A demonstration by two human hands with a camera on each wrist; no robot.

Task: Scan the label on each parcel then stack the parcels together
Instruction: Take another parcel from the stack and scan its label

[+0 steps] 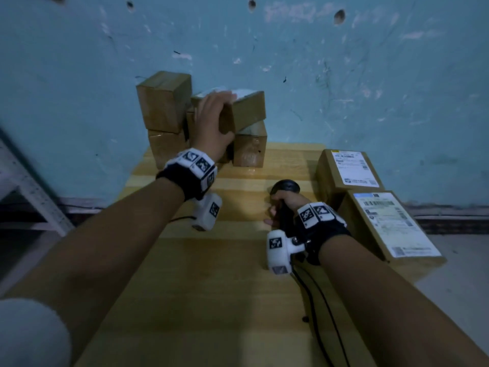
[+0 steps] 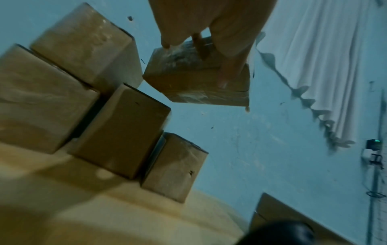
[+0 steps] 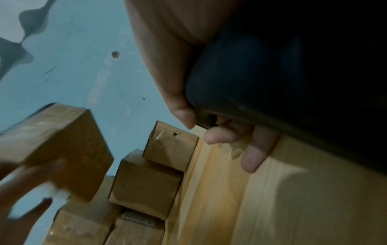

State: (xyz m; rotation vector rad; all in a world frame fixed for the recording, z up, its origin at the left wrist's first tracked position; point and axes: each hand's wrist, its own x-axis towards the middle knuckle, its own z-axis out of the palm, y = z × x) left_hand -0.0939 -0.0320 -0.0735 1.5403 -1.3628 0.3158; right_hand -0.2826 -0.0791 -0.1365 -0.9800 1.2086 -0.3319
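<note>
My left hand (image 1: 215,120) grips a small brown cardboard parcel (image 1: 247,108) with a white label on top, held in the air above the pile at the back of the table. The left wrist view shows that parcel (image 2: 194,82) clear of the others, fingers (image 2: 229,73) curled over its edge. My right hand (image 1: 281,207) holds a black handheld scanner (image 1: 285,188) upright near the table's middle. In the right wrist view the scanner (image 3: 282,74) fills the right side. Several more brown parcels (image 1: 164,102) are stacked against the blue wall.
Two larger parcels with white labels, one (image 1: 349,170) behind the other (image 1: 389,226), lie at the table's right edge. The scanner's black cable (image 1: 315,308) trails toward me over the wooden table (image 1: 211,287). A white metal shelf frame (image 1: 29,186) stands at the left.
</note>
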